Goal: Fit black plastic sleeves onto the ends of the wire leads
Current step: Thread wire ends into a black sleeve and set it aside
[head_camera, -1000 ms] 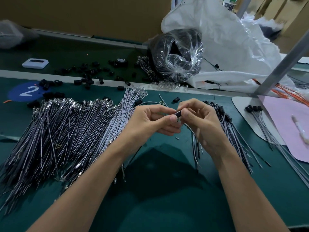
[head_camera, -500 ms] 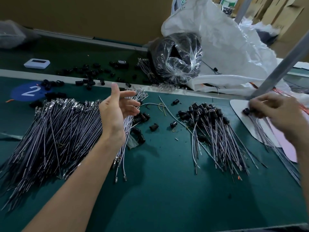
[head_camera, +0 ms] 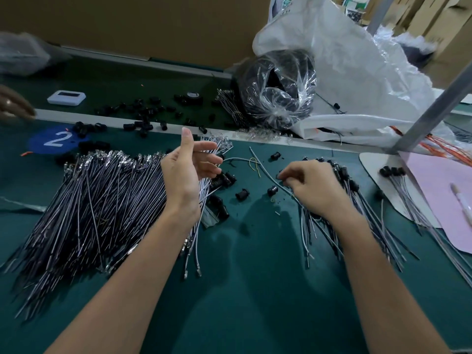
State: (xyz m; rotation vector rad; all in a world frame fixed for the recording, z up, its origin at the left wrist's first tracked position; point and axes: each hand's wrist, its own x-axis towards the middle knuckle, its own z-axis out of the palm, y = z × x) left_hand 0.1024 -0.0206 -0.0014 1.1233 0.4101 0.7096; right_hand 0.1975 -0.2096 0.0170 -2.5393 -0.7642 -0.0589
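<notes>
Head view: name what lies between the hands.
Loose black sleeves, a grey wire and a yellow strand, between left hand and right hand, head view.

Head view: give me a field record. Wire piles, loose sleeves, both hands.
bare leads: large pile, left side of the mat
sleeved leads: smaller pile, right of centre
loose sleeves: scattered between the two piles
left hand: raised over the bare leads' right edge, fingers relaxed, holding nothing
right hand: fingers curled down onto the sleeved leads; grip unclear
</notes>
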